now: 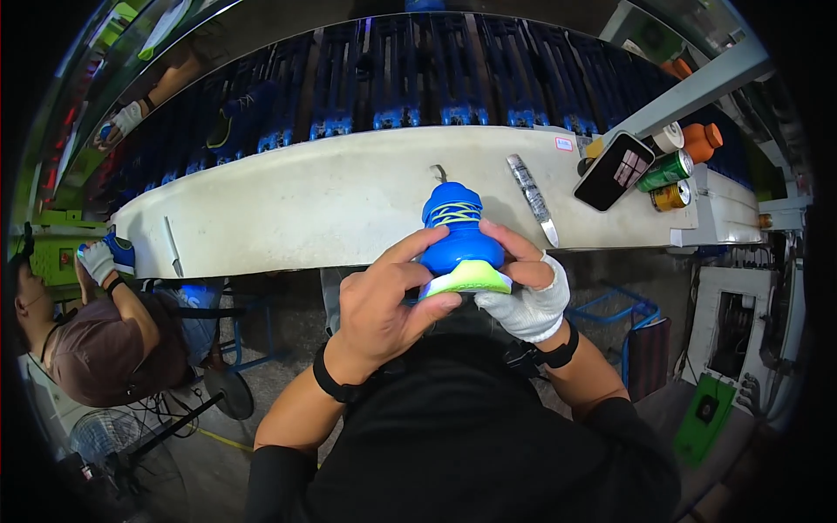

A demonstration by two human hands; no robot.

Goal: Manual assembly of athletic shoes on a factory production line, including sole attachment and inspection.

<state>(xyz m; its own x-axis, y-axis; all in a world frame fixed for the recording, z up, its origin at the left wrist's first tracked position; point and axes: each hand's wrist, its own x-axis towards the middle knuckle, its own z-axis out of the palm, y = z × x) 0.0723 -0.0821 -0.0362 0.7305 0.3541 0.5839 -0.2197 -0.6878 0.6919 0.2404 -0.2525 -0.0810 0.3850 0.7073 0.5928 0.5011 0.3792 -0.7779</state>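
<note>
Pinching the blue shoe (460, 251) from both sides, the bare left hand (377, 301) and the gloved right hand (535, 303) hold it around the near edge of the worktop (331, 200), toe toward the wearer. Each grip is clamped on the shoe, thumbs low by the sole (471, 276), fingers along the upper; whether it also touches the worktop, I cannot tell. Judging by its look, the shoe is well advanced: upper and sole appear joined, and the laces (457, 212) are threaded. What is left is unclear, since much of the heel and underside is hidden.

The upper is smooth and rounded, softly shiny at the toe; the laces are thin yellow-green cords. The sole is a thick curved band, white running into lime, probably foam. The white glove is a fuzzy knit leaving at least one finger bare. Right of the shoe lies a knife (530, 193), its handle in crinkled wrap, its metal blade reaching the near edge. A flat, glossy phone (602, 183) lies toward the right end.
</note>
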